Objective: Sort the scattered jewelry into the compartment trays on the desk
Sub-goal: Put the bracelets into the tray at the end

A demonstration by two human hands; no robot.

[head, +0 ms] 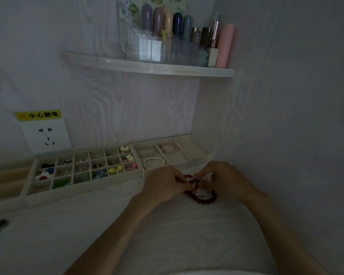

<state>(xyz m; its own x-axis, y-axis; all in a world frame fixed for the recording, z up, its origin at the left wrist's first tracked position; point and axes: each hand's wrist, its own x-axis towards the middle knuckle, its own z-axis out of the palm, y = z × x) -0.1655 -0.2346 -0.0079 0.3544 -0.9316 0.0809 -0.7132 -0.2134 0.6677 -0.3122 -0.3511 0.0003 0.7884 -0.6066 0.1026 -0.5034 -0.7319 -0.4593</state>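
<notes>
Both hands meet just in front of the three-compartment tray (187,162), working a dark red bead bracelet (202,195). The left hand (163,187) and right hand (224,180) each pinch part of the strand with curled fingers, apparently untangling it or gathering it into a loop so it fits a compartment. Its lower loop seems to rest on the worktop (87,235). The pearl bracelet (153,162) already lies in that tray's left compartment.

Home vanity nook: cosmetics shelf (167,69), jewelry trays (83,192).

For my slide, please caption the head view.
Both hands hold a red bead bracelet before the trays.
</notes>
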